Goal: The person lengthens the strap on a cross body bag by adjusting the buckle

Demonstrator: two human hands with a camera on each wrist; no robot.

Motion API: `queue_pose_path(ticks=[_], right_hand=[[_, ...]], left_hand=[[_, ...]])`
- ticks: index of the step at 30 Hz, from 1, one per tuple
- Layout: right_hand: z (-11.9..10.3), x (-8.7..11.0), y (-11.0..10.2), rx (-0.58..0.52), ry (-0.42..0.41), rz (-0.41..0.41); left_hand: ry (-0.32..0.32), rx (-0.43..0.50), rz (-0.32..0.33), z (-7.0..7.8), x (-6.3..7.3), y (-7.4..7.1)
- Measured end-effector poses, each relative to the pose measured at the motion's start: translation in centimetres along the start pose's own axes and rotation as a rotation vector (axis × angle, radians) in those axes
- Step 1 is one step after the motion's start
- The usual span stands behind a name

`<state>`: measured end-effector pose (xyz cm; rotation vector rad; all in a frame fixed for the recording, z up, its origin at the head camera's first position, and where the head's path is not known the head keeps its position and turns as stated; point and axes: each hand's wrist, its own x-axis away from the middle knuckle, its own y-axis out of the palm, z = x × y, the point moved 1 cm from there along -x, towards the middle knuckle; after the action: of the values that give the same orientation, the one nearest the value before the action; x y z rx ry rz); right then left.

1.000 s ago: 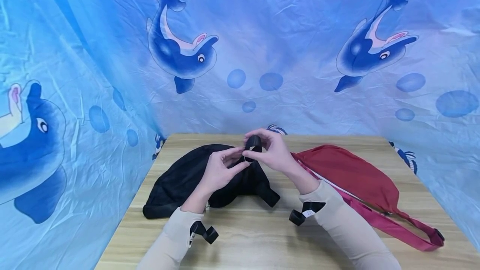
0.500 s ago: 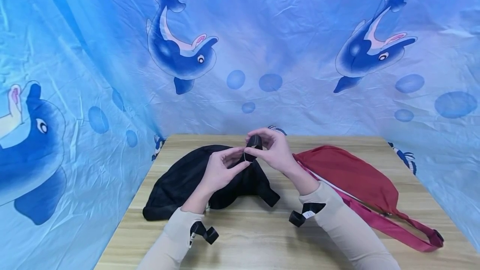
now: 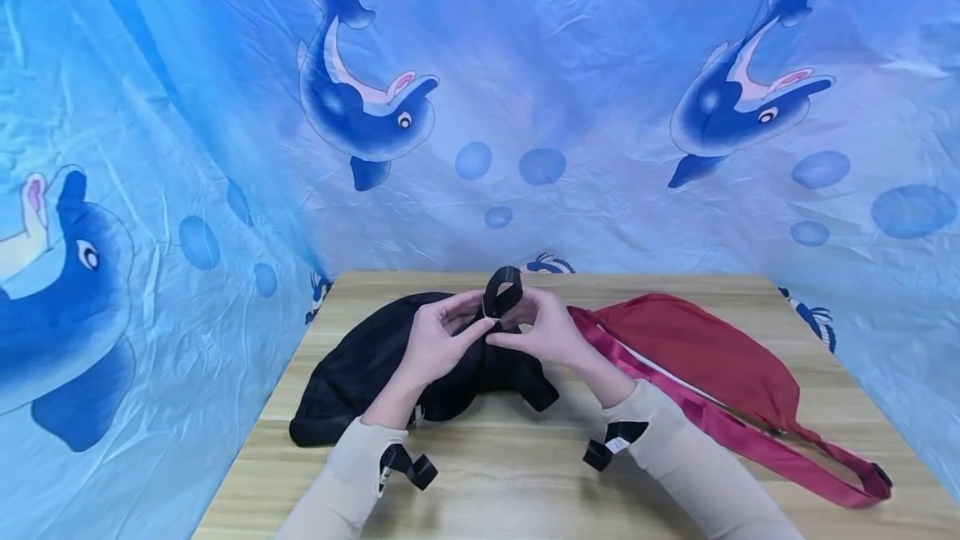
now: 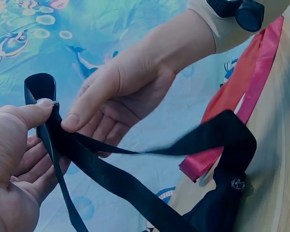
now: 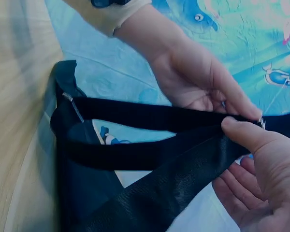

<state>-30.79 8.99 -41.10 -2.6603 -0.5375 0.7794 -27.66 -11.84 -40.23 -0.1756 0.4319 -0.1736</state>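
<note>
1. Two hands meet at the black strap (image 4: 121, 186): the left grip (image 3: 442, 338) pinches it by a small buckle (image 5: 262, 123).
2. The right grip (image 3: 551, 327), just beside the left, is narrow too, pinching the strap with thumb in front and fingers behind.
3. Compared with a moment ago, the right grip sits lower, leaving the loop (image 3: 492, 294) uncovered above both grips; handling now seems centred near the buckle.
4. The black bag (image 3: 352, 365) lies on the surface (image 3: 510, 473), beneath and left of the left grip; the red bag (image 3: 705, 344) lies right of the right grip.
</note>
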Motion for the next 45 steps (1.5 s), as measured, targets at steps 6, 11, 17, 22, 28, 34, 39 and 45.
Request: queue_pose_path(ticks=[6, 11, 17, 22, 28, 34, 39, 45], right_hand=[[-0.4, 0.6, 0.5, 0.142, -0.058, 0.007], [-0.3, 1.0, 0.8, 0.224, -0.116, -0.038], [0.0, 0.9, 1.3, 0.185, -0.148, 0.004], [0.2, 0.9, 1.7, 0.157, -0.164, 0.038], [0.8, 1.1, 1.8, 0.150, -0.124, -0.013], [0.4, 0.9, 1.8, 0.061, -0.107, 0.031], [0.7, 1.1, 1.8, 0.093, -0.080, 0.020], [0.7, 1.0, 2.0, -0.027, -0.108, 0.075]], left_hand=[[-0.013, 0.003, 0.015, -0.2, -0.1, -0.1], [-0.010, 0.007, 0.050, 0.1, -0.2, -0.2], [-0.014, 0.016, 0.043, 0.3, -0.2, -0.2], [-0.011, 0.016, 0.047, 0.4, -0.2, -0.2], [-0.017, 0.023, 0.055, 0.5, -0.1, -0.3], [-0.014, 0.025, 0.039, 0.5, -0.1, -0.2], [-0.016, 0.027, 0.061, 0.4, -0.2, -0.3], [-0.017, 0.034, 0.037, 0.5, -0.2, -0.2]])
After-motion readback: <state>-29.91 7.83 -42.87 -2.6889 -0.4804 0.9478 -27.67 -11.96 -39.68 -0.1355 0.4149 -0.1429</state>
